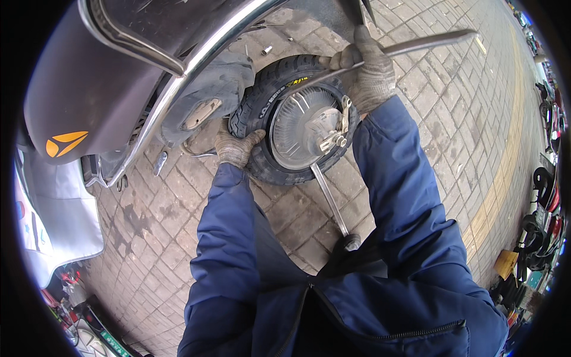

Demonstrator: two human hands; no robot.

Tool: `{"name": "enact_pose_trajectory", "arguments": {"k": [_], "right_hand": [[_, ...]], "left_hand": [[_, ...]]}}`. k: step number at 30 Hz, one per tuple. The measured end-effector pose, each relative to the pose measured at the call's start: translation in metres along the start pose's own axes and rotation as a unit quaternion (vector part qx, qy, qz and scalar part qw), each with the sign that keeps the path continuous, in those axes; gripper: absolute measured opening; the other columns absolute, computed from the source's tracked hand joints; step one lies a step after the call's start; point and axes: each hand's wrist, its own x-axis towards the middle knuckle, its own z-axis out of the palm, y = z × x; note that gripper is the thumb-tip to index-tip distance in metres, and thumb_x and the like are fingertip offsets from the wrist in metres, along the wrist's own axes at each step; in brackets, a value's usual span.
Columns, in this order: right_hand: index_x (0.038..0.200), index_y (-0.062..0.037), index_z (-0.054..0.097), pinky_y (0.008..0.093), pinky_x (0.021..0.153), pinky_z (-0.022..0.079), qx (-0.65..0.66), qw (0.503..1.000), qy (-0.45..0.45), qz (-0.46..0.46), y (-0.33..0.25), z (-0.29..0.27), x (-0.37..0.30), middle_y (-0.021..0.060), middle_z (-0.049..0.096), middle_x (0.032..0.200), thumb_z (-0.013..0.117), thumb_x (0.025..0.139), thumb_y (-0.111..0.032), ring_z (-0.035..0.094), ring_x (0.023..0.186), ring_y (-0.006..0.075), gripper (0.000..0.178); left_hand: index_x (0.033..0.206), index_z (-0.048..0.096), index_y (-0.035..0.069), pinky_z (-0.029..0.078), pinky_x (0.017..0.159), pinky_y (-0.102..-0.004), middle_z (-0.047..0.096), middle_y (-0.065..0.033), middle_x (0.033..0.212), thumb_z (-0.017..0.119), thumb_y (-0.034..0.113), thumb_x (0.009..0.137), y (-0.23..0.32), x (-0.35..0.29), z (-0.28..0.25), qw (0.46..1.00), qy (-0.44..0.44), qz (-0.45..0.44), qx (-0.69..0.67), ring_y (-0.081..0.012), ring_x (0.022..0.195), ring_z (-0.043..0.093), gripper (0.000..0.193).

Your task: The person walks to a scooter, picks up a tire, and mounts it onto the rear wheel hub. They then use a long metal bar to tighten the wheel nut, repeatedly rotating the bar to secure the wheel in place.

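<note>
A black tyre sits around a grey metal hub wheel on the paving. My gloved left hand grips the tyre's left side, thumb on the sidewall and fingers partly hidden behind it. My gloved right hand is closed around a long, flat metal tyre lever, which slants across the tyre's upper right; its lower end reaches toward the rim. A second tyre lever runs from the rim's near edge to my shoe.
A dark scooter body with a chrome rail overhangs the upper left. Its worn, dark grey part is close beside the tyre. Small metal pieces, one a socket-like cylinder, lie on the bricks. Parked vehicles line the right edge.
</note>
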Motion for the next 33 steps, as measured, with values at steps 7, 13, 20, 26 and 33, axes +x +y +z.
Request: {"name": "enact_pose_trajectory", "arguments": {"k": [7,13,20,26,33], "right_hand": [[0.06,-0.0147,0.041,0.0471,0.067,0.051,0.118,0.964,0.234,0.033,-0.017,0.029,-0.024,-0.0003,0.033,0.049,0.06,0.097,-0.033,0.043,0.047,0.0197,0.045],[0.063,-0.012,0.052,0.0439,0.066,0.049,-0.032,0.994,0.076,-0.069,-0.019,0.051,-0.061,-0.0003,0.037,0.049,0.063,0.095,-0.028,0.042,0.046,0.0184,0.038],[0.059,-0.0178,0.04,0.0403,0.074,0.043,0.026,0.983,-0.175,-0.05,-0.13,-0.017,-0.091,-0.0047,0.033,0.051,0.054,0.098,-0.044,0.041,0.053,0.0148,0.049],[0.091,-0.0009,0.062,0.0337,0.071,0.048,-0.577,0.808,0.093,0.069,-0.095,-0.079,-0.176,0.0077,0.064,0.075,0.047,0.099,-0.054,0.061,0.073,0.0175,0.055],[0.106,-0.001,0.061,0.0348,0.04,0.044,-0.641,0.736,0.061,0.209,-0.054,-0.098,-0.195,0.0077,0.055,0.066,0.056,0.094,-0.054,0.052,0.042,0.0195,0.055]], "left_hand": [[0.131,0.048,-0.007,0.05,0.095,-0.0364,0.064,-0.0199,0.119,0.094,0.019,0.054,-0.006,0.0,-0.001,1.0,0.003,-0.005,0.024,-0.028,0.106,0.064,0.094],[0.132,0.047,-0.007,0.05,0.095,-0.0362,0.064,-0.0204,0.12,0.095,0.019,0.054,-0.01,0.006,-0.004,0.999,-0.009,0.004,0.046,-0.0284,0.107,0.064,0.095],[0.132,0.047,-0.009,0.049,0.096,-0.0367,0.064,-0.0206,0.12,0.095,0.024,0.053,-0.012,0.007,-0.003,0.999,-0.003,0.039,0.003,-0.0303,0.105,0.064,0.098],[0.131,0.051,-0.006,0.049,0.096,-0.0363,0.065,-0.0204,0.119,0.095,0.026,0.052,-0.012,0.005,-0.003,0.995,0.012,0.016,0.099,-0.0301,0.106,0.064,0.095],[0.129,0.052,-0.007,0.049,0.096,-0.0378,0.065,-0.021,0.119,0.096,0.03,0.05,-0.019,0.01,-0.006,0.996,-0.008,0.008,0.094,-0.0319,0.107,0.064,0.097]]}}
